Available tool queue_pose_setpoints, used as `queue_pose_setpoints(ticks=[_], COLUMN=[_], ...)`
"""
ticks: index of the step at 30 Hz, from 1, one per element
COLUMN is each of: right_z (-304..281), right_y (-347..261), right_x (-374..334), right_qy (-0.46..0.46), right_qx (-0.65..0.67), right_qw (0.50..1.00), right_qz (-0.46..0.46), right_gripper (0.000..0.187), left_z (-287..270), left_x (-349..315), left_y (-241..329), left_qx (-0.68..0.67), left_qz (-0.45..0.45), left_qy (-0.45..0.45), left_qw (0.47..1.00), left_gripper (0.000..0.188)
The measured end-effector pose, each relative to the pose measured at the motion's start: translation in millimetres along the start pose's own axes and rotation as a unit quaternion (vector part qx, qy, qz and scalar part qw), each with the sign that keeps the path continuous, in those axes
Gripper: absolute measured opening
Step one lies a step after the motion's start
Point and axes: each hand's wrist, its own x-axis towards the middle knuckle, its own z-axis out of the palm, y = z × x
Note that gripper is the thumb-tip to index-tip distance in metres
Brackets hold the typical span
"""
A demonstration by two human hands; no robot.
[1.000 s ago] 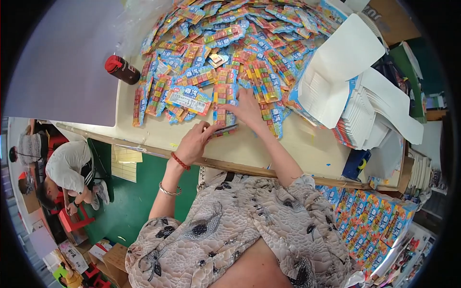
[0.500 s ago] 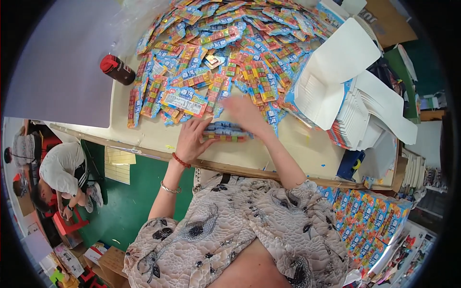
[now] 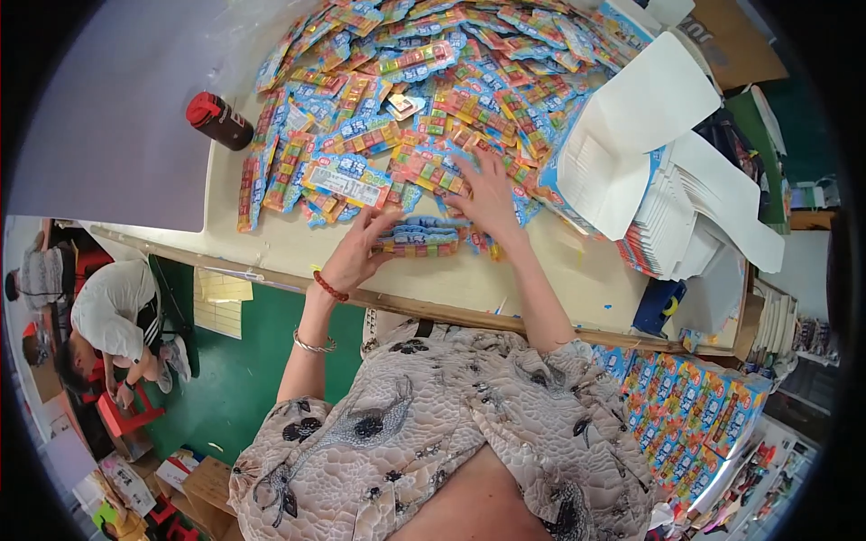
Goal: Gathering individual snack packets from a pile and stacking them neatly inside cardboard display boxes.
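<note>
My left hand (image 3: 354, 254) is closed round the left end of a small stack of candy packs (image 3: 419, 238), standing on edge at the table's near side. Each pack has a blue, wavy-edged card and a row of coloured pieces in clear plastic. Further right, my right hand (image 3: 490, 198) has its thumb and fingers about the right end of another candy pack (image 3: 437, 169), at the near edge of the heap. That pack lies aslant just above the stack. Its end under my fingers is partly hidden.
A large heap of candy packs (image 3: 415, 63) covers the table's far side. A dark bottle with a red lid (image 3: 219, 121) stands left. Open white-lined boxes (image 3: 622, 149) and a blue tape dispenser (image 3: 659, 309) are right. Filled boxes (image 3: 686, 406) stand below; a person (image 3: 117, 311) sits lower left.
My right hand has moved right and away from me, now holding a pack at the heap's near edge. My left hand stays at the stack, with its fingers slightly farther left.
</note>
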Motion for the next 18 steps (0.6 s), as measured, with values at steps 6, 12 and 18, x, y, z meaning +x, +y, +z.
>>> queue_pose_setpoints(ticks=[6,12,18], right_z=[0,-17,-24], right_y=[7,-17,-29], right_x=[8,-1,-33], right_qy=[-0.025,-0.135,-0.087], right_qx=[-0.036,-0.016,0.075], right_qw=[0.997,0.987,0.993], right_qz=[0.067,0.088,-0.041], right_gripper=[0.086,0.082,0.067], left_z=[4,12,23], left_x=[-7,-19,-12], left_y=[-5,-13,-12], left_qx=[-0.059,-0.031,-0.007], left_qz=[-0.020,-0.048,0.024], left_qy=[0.019,0.008,0.110], left_qw=[0.998,0.998,0.994], left_gripper=[0.059,0.062,0.110])
